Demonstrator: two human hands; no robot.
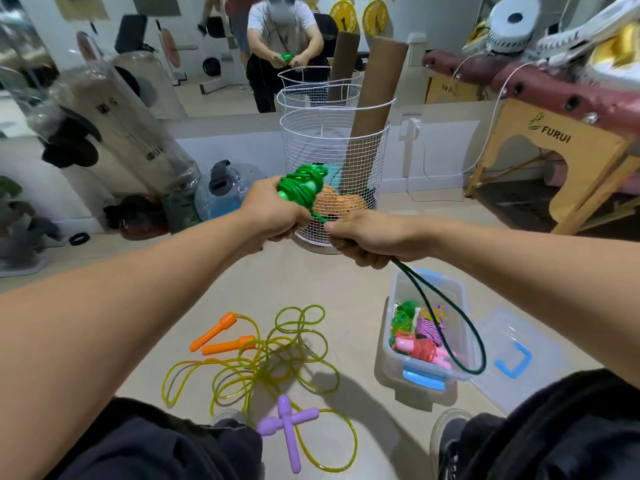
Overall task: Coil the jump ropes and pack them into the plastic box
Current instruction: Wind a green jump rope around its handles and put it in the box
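Now both hands [273, 209] clench green rope [301, 185]; plastic box [427, 348] w/ coiled ropes [419, 334] inside, lid off.

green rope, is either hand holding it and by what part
Both hold it. The left hand grips the green jump rope by its wound handle bundle; the right hand grips the loose cord just below, its slack loop hanging over the plastic box.

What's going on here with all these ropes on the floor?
A person is winding a green jump rope around its handles. The left hand grips the wound bundle while the right hand holds the remaining cord, whose loose loop hangs over the open plastic box. The box already holds a few coiled ropes. Two yellowish ropes, one with orange handles and one with purple handles, lie tangled on the floor, uncoiled.
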